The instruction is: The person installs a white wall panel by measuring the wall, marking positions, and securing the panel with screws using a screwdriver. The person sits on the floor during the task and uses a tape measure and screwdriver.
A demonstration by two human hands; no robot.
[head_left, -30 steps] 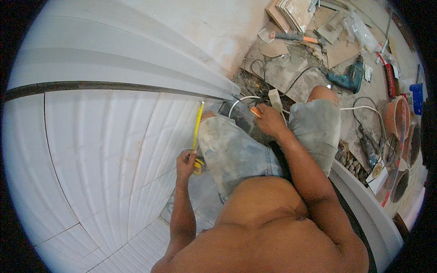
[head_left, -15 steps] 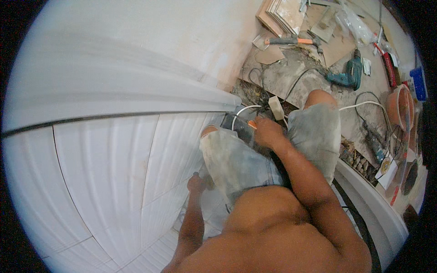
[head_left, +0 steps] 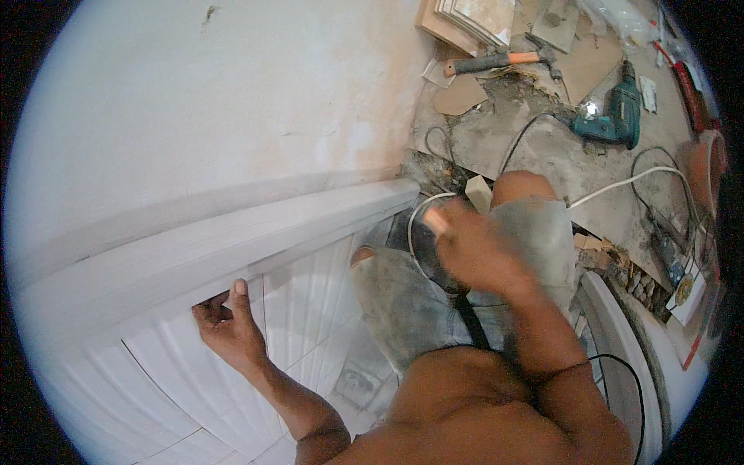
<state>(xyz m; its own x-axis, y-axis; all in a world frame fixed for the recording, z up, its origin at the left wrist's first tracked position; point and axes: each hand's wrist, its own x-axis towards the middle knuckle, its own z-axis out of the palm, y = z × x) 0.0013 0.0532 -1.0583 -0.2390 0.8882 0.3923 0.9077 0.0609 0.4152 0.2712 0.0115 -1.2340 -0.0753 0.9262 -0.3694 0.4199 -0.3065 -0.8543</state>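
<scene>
My left hand (head_left: 232, 329) is raised to the joint between the white ledge (head_left: 232, 256) and the white ribbed wall tiles (head_left: 294, 294). Its thumb stretches up against the ledge, apart from the fingers, which bend at a dark gap (head_left: 221, 301) there; their tips are partly hidden. Over my lap, my right hand (head_left: 477, 248) is closed round a tool's orange handle (head_left: 436, 220). Motion smears this hand, and I cannot make out the tool's kind. A white cable (head_left: 412, 232) loops beside it, near a pale block (head_left: 478, 194).
On the dusty floor ahead lie a claw hammer (head_left: 500, 60), a green power drill (head_left: 616, 112) and stacked tiles (head_left: 480, 19). At right are another corded tool (head_left: 666, 256), an orange bucket (head_left: 707, 167) and loose cables. A white raised edge (head_left: 620, 341) runs beside my right arm.
My left hand has come up from low beside my leg to the ledge. The right hand still holds the orange handle and is now blurred. The view has shifted, showing more of the ledge's top.
</scene>
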